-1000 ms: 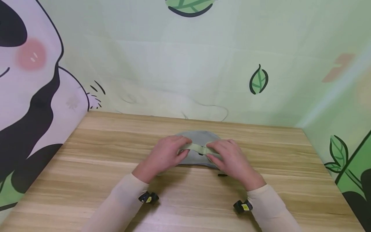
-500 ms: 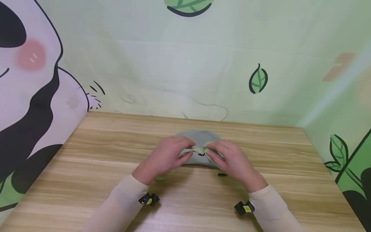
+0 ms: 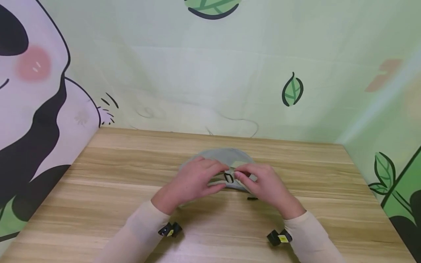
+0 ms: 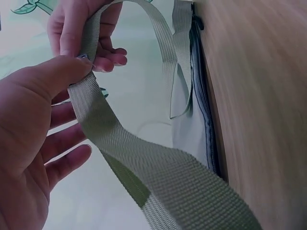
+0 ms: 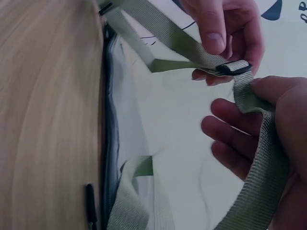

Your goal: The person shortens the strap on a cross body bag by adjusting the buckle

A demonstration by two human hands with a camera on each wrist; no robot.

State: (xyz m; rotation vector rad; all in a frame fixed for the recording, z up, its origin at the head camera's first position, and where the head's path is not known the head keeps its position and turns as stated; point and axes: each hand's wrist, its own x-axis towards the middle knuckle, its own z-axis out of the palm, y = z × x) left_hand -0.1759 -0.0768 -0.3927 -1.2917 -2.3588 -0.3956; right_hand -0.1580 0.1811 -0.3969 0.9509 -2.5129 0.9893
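A grey half-moon zipped bag (image 3: 223, 154) lies on the table behind both hands. Its light green webbing strap (image 4: 163, 167) loops up off the table and carries a black strap slider (image 5: 235, 68). My left hand (image 3: 195, 179) has the strap running between its thumb and fingers beside the slider; in the head view thumb and index tip stand apart. On the slider's other side, my right hand (image 3: 266, 180) pinches the strap between thumb and index finger. The right wrist view shows its remaining fingers loosely bent. Some of the strap is hidden by the hands.
A wooden table (image 3: 98, 204) lies under everything, with a printed panda-and-leaf backdrop (image 3: 230, 80) behind it. A black zip pull (image 3: 252, 198) sticks out from the bag's near edge. Small black cameras hang at both wrists.
My left hand has shifted slightly right toward the right hand, its thumb and fingers spreading wider. The slider has turned and shows as a loop. My right hand has kept its pinch.
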